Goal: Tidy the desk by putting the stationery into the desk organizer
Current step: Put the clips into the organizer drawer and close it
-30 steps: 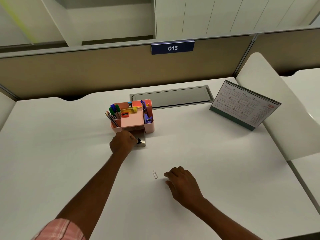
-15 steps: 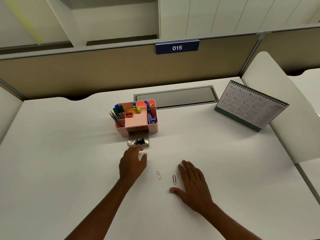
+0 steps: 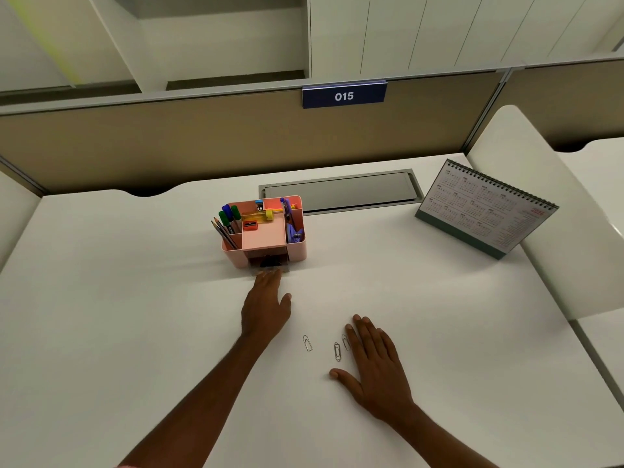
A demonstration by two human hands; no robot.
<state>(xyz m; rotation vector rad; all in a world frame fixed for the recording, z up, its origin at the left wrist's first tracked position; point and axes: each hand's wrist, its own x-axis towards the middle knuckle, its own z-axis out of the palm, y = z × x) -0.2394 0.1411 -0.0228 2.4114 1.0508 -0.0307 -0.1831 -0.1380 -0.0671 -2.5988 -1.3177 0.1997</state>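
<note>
Pink plastic desk organizer (image 3: 265, 239) is stocked with markers (image 3: 229, 212), pencils (image 3: 223, 231) and a red sharpener (image 3: 250, 225). Black binder clips (image 3: 269, 262) are seen in its drawer (image 3: 285, 271), which is touched by the straight fingers of the left hand (image 3: 266, 307). Three thin wire paper clips (image 3: 337, 351) are laid on the desk (image 3: 135, 332), just beside the flat, spread right hand (image 3: 374, 359), at its 9 o'clock.

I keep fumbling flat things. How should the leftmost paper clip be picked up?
Pinch the leftmost paper clip across its long sides from straight above, probably with thumb and fingertip. It lies flat on the desk, long axis pointing away from the person, clear of the other two clips.
</note>
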